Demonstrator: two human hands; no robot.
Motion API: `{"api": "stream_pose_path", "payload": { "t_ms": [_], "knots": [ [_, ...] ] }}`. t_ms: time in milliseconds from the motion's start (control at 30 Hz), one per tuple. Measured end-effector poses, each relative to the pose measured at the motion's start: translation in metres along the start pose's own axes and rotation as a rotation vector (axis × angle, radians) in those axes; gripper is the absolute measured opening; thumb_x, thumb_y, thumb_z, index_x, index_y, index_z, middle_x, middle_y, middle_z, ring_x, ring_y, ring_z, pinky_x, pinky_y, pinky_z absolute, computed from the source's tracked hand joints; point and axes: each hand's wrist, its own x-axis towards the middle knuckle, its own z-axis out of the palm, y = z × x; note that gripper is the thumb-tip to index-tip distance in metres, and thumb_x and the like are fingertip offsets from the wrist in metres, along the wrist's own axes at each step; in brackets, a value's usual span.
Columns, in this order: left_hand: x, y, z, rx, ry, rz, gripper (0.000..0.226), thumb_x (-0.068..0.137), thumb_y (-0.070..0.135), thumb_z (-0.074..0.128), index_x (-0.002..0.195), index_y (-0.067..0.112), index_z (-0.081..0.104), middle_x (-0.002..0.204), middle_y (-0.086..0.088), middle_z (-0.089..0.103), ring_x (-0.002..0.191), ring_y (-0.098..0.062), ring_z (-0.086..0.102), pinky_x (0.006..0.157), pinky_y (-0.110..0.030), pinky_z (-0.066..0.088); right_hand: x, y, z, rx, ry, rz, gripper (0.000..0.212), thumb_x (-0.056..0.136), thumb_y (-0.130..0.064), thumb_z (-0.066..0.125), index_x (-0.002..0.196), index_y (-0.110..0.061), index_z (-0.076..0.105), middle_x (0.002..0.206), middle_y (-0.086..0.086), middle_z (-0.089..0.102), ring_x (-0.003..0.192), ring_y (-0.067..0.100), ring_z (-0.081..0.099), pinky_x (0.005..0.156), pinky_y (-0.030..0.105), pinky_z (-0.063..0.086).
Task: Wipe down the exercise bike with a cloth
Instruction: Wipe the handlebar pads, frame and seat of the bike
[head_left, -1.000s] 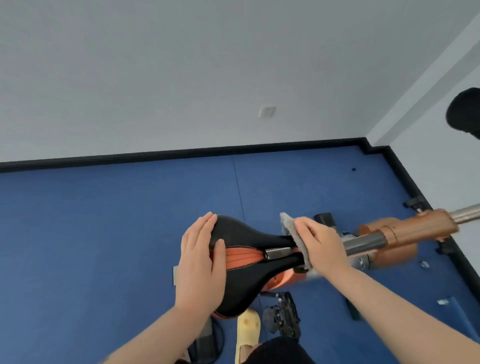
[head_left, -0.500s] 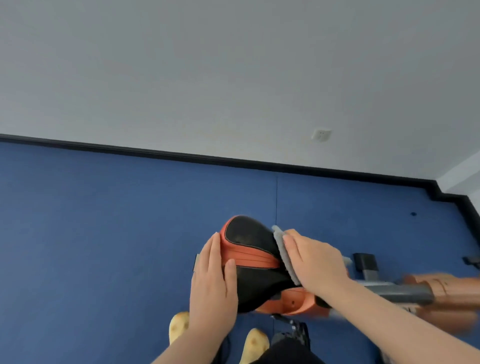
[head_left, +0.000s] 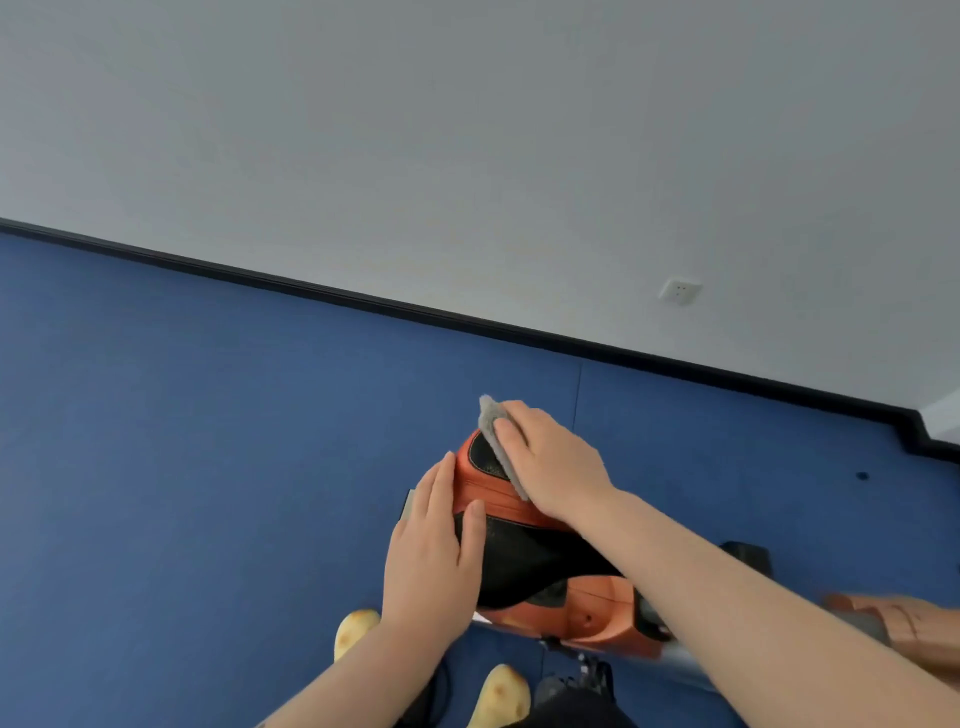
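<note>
My right hand (head_left: 550, 462) presses a small grey cloth (head_left: 496, 441) on the black and orange bike seat (head_left: 524, 551). My left hand (head_left: 434, 551) rests flat on its side.

left hand (head_left: 434, 551) flat with fingers straight, right hand (head_left: 550, 460) pressing palm down

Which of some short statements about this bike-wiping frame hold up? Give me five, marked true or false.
1. The right hand presses a grey cloth onto the saddle. True.
2. The left hand hangs free of the bike. False: it rests on the saddle's left side.
3. The floor is blue. True.
4. The saddle is all black. False: it is black with orange.
5. A socket sits on the wall. True.
</note>
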Motion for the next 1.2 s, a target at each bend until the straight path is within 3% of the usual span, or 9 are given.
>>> {"api": "stream_pose_path", "payload": {
  "t_ms": [133, 200, 300, 467, 667, 800, 967, 1100, 1200],
  "knots": [
    [-0.001, 0.000, -0.003, 0.032, -0.024, -0.018, 0.067, 0.089, 0.057, 0.024, 0.151, 0.033, 0.022, 0.149, 0.016, 0.038, 0.126, -0.011, 0.044, 0.105, -0.029, 0.037, -0.024, 0.017, 0.001, -0.121, 0.046, -0.397, 0.043, 0.095, -0.055, 0.027, 0.138, -0.051, 0.031, 0.148, -0.025, 0.026, 0.135, 0.002, 0.025, 0.090, 0.031, 0.040],
    [0.002, -0.001, -0.003, 0.028, -0.012, -0.025, 0.066, 0.088, 0.058, 0.030, 0.149, 0.033, 0.026, 0.141, 0.015, 0.045, 0.120, -0.007, 0.049, 0.098, -0.026, 0.040, -0.010, 0.015, -0.007, 0.010, -0.055, -0.282, 0.032, 0.096, -0.051, 0.033, 0.127, -0.050, 0.040, 0.139, -0.025, 0.038, 0.127, 0.003, 0.036, 0.089, 0.035, 0.044],
    [0.004, 0.000, -0.002, 0.011, 0.004, -0.045, 0.064, 0.086, 0.058, 0.038, 0.145, 0.036, 0.029, 0.134, 0.019, 0.049, 0.115, -0.002, 0.051, 0.087, -0.021, 0.041, 0.025, -0.012, -0.007, 0.032, -0.125, -0.033, 0.027, 0.098, -0.047, 0.032, 0.100, -0.031, 0.054, 0.103, -0.009, 0.061, 0.096, 0.013, 0.057, 0.083, 0.041, 0.048],
    [-0.002, -0.003, -0.003, 0.001, -0.018, -0.134, 0.066, 0.078, 0.073, 0.031, 0.134, 0.039, 0.035, 0.117, 0.022, 0.057, 0.097, -0.004, 0.059, 0.080, -0.027, 0.050, 0.009, -0.011, 0.002, -0.184, -0.044, -0.393, 0.048, 0.086, -0.072, 0.025, 0.105, -0.042, 0.057, 0.112, -0.021, 0.054, 0.105, 0.004, 0.045, 0.074, 0.029, 0.037],
    [0.000, -0.001, 0.000, 0.051, 0.001, -0.158, 0.065, 0.071, 0.081, 0.025, 0.112, 0.036, 0.046, 0.096, 0.017, 0.058, 0.087, -0.008, 0.059, 0.073, -0.029, 0.048, 0.042, -0.042, 0.000, -0.288, -0.191, -0.160, 0.056, 0.091, -0.068, 0.031, 0.075, -0.025, 0.063, 0.079, -0.011, 0.066, 0.080, 0.010, 0.060, 0.073, 0.033, 0.049],
    [-0.002, -0.003, -0.002, 0.044, 0.009, -0.133, 0.061, 0.071, 0.084, 0.027, 0.107, 0.037, 0.045, 0.095, 0.017, 0.060, 0.083, -0.009, 0.060, 0.071, -0.030, 0.050, 0.025, -0.031, 0.009, -0.425, -0.121, -0.545, 0.045, 0.087, -0.068, 0.037, 0.081, -0.034, 0.065, 0.085, -0.013, 0.061, 0.086, 0.008, 0.053, 0.075, 0.034, 0.043],
    [-0.001, -0.003, -0.004, 0.084, -0.034, -0.156, 0.063, 0.065, 0.091, 0.023, 0.096, 0.038, 0.039, 0.084, 0.017, 0.055, 0.078, -0.005, 0.057, 0.065, -0.024, 0.044, 0.056, -0.047, -0.001, -0.261, -0.319, -0.046, 0.035, 0.079, -0.053, 0.055, 0.066, -0.022, 0.063, 0.071, -0.007, 0.066, 0.078, 0.015, 0.062, 0.064, 0.029, 0.045],
    [-0.001, -0.003, -0.008, 0.021, -0.077, -0.143, 0.073, 0.061, 0.092, 0.032, 0.111, 0.040, 0.041, 0.098, 0.021, 0.060, 0.086, -0.005, 0.061, 0.072, -0.026, 0.050, 0.026, -0.029, 0.014, -0.426, -0.081, -0.513, 0.034, 0.084, -0.062, 0.046, 0.084, -0.035, 0.067, 0.088, -0.015, 0.063, 0.087, 0.008, 0.052, 0.074, 0.033, 0.038],
    [0.003, 0.000, -0.012, -0.024, -0.126, -0.147, 0.075, 0.056, 0.093, 0.040, 0.111, 0.043, 0.040, 0.102, 0.023, 0.061, 0.092, -0.003, 0.061, 0.079, -0.028, 0.052, 0.030, -0.028, 0.004, -0.338, -0.125, -0.504, 0.037, 0.087, -0.067, 0.044, 0.090, -0.036, 0.065, 0.095, -0.016, 0.061, 0.092, 0.006, 0.050, 0.079, 0.033, 0.041]
  ]
}}
